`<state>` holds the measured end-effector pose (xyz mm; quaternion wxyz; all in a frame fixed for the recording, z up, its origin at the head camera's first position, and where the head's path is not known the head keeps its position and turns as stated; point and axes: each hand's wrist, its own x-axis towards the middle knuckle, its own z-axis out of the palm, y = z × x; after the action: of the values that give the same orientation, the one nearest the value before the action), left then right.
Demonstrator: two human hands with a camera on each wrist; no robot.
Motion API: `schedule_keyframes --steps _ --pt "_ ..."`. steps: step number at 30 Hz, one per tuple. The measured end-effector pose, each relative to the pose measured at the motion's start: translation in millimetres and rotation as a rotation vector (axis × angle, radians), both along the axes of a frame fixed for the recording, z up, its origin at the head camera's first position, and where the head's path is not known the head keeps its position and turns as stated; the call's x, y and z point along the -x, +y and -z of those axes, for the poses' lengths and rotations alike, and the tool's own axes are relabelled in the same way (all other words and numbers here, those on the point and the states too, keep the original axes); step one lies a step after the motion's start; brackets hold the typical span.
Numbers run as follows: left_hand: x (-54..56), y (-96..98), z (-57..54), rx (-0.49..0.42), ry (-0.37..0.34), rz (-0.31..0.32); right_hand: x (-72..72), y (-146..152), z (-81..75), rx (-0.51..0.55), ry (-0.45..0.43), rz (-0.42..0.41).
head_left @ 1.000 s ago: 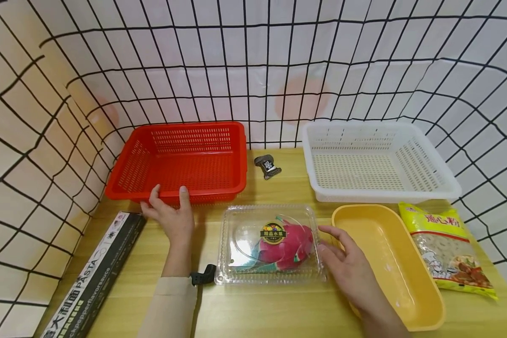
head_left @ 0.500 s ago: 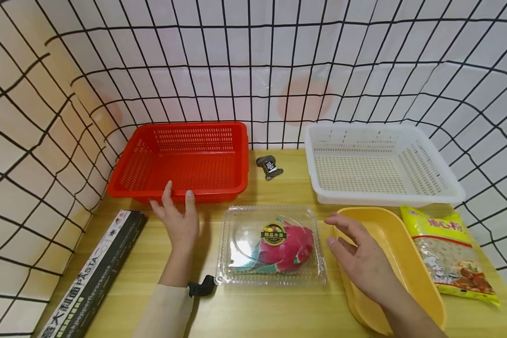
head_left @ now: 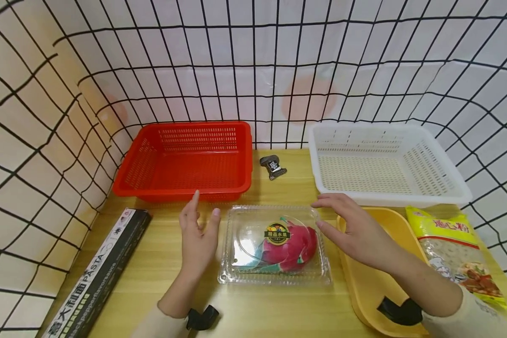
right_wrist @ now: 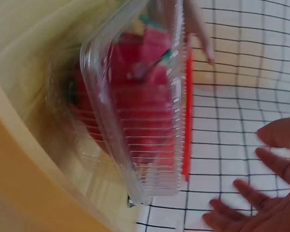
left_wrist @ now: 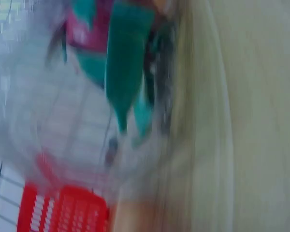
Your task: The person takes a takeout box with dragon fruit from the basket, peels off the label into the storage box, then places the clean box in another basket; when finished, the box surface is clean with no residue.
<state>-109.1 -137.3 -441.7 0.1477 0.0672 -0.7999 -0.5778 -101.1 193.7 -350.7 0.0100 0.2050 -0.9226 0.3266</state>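
In the head view a clear plastic clamshell box (head_left: 241, 234) lies lid-down on the wooden table, with a dragon fruit (head_left: 293, 249) inside it. A round black label sits on its lid. My left hand (head_left: 197, 241) is just left of the box, fingers extended and holding nothing. On the other side my right hand (head_left: 359, 232) hovers over the yellow tub (head_left: 355, 300), its fingertips right at the box's upper right corner. The right wrist view has the right hand (right_wrist: 270, 193) with spread fingers beside the box (right_wrist: 150, 179). Motion blurs the left wrist view, where green leaf tips (left_wrist: 125, 63) show through the plastic.
Behind stand a red basket (head_left: 186, 192) and a white basket (head_left: 388, 197), with a small dark packet (head_left: 272, 167) between them. A long pasta box (head_left: 97, 272) lies left. A yellow noodle bag (head_left: 456, 249) lies right. Black wire mesh (head_left: 274, 96) surrounds the table.
My left hand has moved from the red basket's front rim to the left side of the clamshell box. My right hand first drew away rightward, then came back toward the box's upper right corner.
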Motion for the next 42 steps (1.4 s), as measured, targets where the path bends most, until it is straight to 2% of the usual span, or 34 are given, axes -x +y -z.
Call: schedule_keyframes --steps 4,8,13,17,20,24,28,37,42 --pt "-2.2 12.2 -1.6 0.007 0.050 0.102 17.3 -12 5.3 -0.012 -0.015 -0.094" --pt "-0.4 16.2 3.3 -0.021 0.084 0.220 29.1 -24 12.0 -0.031 -0.043 -0.184" --pt "4.1 15.7 11.5 -0.113 0.151 0.337 39.2 -37 20.6 -0.079 -0.021 -0.289" --pt "7.4 16.9 19.7 -0.225 0.189 0.440 46.0 -46 25.3 -0.107 -0.018 -0.345" --pt "9.2 18.4 24.1 -0.265 0.158 0.460 50.2 -51 27.6 -0.125 -0.006 -0.368" --pt "10.9 19.7 27.2 -0.280 0.085 0.463 53.9 -53 32.0 -0.158 0.038 -0.394" --pt "10.6 19.6 29.7 -0.303 0.046 0.480 55.2 -54 36.1 -0.179 0.086 -0.407" --pt "8.5 20.4 35.0 -0.325 0.023 0.487 56.7 -57 42.8 -0.149 0.116 -0.374" --pt "7.3 19.2 37.0 -0.324 0.039 0.489 56.2 -60 45.6 -0.151 0.129 -0.353"
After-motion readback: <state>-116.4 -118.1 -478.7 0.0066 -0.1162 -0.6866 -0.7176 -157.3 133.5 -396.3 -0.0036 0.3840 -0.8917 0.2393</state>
